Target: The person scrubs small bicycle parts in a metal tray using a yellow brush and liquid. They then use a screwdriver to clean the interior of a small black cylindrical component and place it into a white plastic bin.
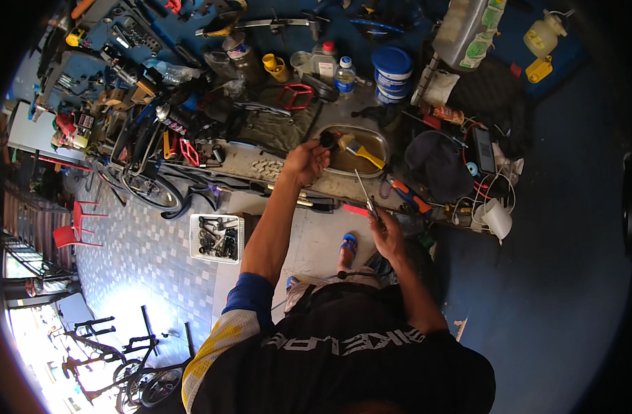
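My left hand [307, 163] is closed on a small dark round part [327, 140], which it holds at the left side of an oval metal tray [375, 141]. Brownish liquid lies in the tray. A paintbrush with a yellow handle [369, 157] rests in it, bristles toward the left hand. In my right hand [387, 236], lower and to the right, is a slim metal tool [363, 188] with a long thin shaft pointing up toward the tray's front edge. Its kind is not plain, and the fingers cover its lower end.
Along the cluttered workbench [247, 160] lie a chain [266, 168], a red pedal [296, 96], a blue-lidded tub [392, 72], a dark cap [438, 164] and an orange-and-blue screwdriver [411, 196]. A white basket of parts [217, 238] stands below, left of my legs. Bicycles stand farther left.
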A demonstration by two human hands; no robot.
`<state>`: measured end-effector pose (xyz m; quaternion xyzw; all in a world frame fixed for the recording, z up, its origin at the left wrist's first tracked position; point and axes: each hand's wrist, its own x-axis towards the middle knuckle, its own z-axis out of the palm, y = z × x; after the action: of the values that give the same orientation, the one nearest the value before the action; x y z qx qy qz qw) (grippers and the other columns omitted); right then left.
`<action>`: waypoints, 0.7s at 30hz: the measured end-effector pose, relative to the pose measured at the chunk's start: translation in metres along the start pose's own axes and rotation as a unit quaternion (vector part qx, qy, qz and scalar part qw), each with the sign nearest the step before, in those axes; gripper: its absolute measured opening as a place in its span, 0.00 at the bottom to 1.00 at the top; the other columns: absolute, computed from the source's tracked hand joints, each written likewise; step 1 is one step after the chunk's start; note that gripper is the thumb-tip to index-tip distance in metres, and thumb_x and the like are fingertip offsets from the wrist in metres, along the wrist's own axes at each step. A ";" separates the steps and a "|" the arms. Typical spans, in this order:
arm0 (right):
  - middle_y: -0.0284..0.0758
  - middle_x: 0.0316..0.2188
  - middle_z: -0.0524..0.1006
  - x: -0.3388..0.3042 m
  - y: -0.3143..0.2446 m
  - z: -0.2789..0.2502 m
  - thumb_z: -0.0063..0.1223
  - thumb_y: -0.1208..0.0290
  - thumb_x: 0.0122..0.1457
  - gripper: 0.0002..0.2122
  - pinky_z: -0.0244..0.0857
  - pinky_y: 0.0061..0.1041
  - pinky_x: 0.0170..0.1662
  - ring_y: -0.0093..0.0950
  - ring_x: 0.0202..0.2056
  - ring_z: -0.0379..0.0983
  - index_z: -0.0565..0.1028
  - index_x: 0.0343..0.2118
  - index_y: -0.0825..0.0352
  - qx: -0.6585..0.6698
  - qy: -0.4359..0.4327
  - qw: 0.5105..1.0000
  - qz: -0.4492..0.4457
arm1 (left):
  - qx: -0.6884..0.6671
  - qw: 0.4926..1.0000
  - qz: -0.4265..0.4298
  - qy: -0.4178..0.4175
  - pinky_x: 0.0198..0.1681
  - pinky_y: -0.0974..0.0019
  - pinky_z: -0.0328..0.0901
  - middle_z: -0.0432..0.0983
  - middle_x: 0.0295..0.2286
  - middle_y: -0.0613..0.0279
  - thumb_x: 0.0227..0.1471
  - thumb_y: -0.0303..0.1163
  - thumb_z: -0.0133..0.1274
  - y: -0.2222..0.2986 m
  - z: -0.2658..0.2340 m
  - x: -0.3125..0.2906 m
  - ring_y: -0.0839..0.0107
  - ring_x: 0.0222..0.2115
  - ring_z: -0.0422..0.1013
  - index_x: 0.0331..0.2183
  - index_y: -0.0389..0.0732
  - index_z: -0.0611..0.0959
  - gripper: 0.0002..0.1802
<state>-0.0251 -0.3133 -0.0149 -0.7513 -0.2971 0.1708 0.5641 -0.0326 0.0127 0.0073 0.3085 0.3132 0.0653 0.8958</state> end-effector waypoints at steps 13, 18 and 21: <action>0.37 0.45 0.79 -0.036 0.006 0.048 0.50 0.61 0.70 0.20 0.68 0.28 0.50 0.26 0.45 0.74 0.74 0.56 0.71 0.004 -0.095 0.995 0.033 | 0.486 0.679 0.549 0.048 0.46 0.55 0.71 0.80 0.39 0.53 0.53 0.31 0.61 0.004 0.055 -0.101 0.57 0.42 0.75 0.36 0.41 0.85 0.07; 0.42 0.41 0.81 -0.064 -0.031 0.113 0.50 0.61 0.70 0.18 0.70 0.31 0.45 0.32 0.41 0.78 0.75 0.54 0.69 -0.074 -0.175 0.981 0.031 | 0.404 0.843 0.297 0.194 0.39 0.59 0.72 0.82 0.34 0.53 0.55 0.36 0.62 -0.026 -0.135 -0.193 0.65 0.34 0.79 0.39 0.40 0.85 0.12; 0.47 0.40 0.81 -0.081 -0.057 0.183 0.52 0.60 0.68 0.17 0.71 0.34 0.43 0.41 0.40 0.80 0.77 0.52 0.67 -0.161 -0.251 0.953 -0.044 | 0.393 0.826 0.238 0.328 0.28 0.66 0.74 0.83 0.31 0.62 0.58 0.33 0.60 -0.051 -0.281 -0.286 0.74 0.26 0.77 0.39 0.39 0.85 0.10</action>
<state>-0.2092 -0.2179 -0.0233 -0.7512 -0.4857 0.2787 0.3495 -0.4325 0.0272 -0.0462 0.6595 0.5048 0.2449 0.5002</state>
